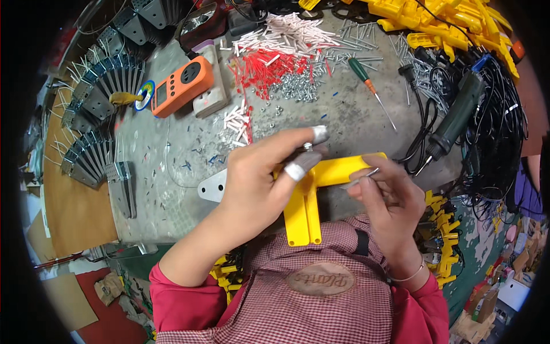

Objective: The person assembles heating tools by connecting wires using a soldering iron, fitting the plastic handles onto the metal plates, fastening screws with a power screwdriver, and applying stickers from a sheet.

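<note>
A T-shaped yellow plastic handle part (302, 221) lies at the near edge of the worktable. My left hand (252, 186), with silvery tape on its fingertips, is closed around its upper left part. A small shiny metal piece (308, 147) shows between those fingertips; its kind is unclear. Out from under this hand, to the left, sticks a flat metal plate (211, 187) with holes. By the part's right arm, my right hand (395, 198) pinches a thin metal pin or screw (372, 172). Its fingers partly hide that piece.
Beyond my hands lie heaps of white sleeves (286, 34), red-wired parts (260, 69), nuts (295, 87) and long screws (358, 37). An orange meter (183, 86) and rows of metal plates (94, 103) sit left. Right are a screwdriver (369, 86), a power screwdriver (458, 114), black cables and yellow housings (452, 23).
</note>
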